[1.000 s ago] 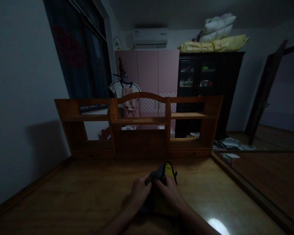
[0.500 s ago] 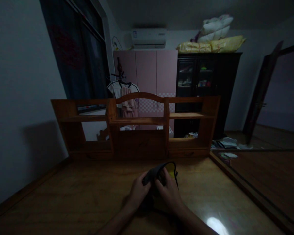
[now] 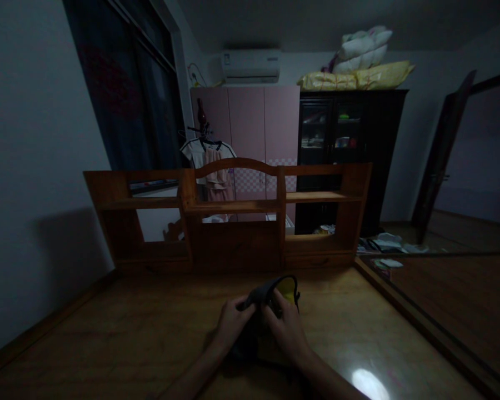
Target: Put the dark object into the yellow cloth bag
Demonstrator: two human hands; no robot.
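Grey-and-yellow pouch: we have it in both hands, just above the tabletop at its near side. At its eight o'clock our left hand pinches the grey edge between thumb and fingers. At four to five o'clock our right hand is at the yellow side, thumb and forefinger apart; in this dimness we cannot tell whether they grip. At twelve o'clock, beyond, stands the wooden shelf unit, then the pink wardrobe; toward one o'clock, the black cabinet.
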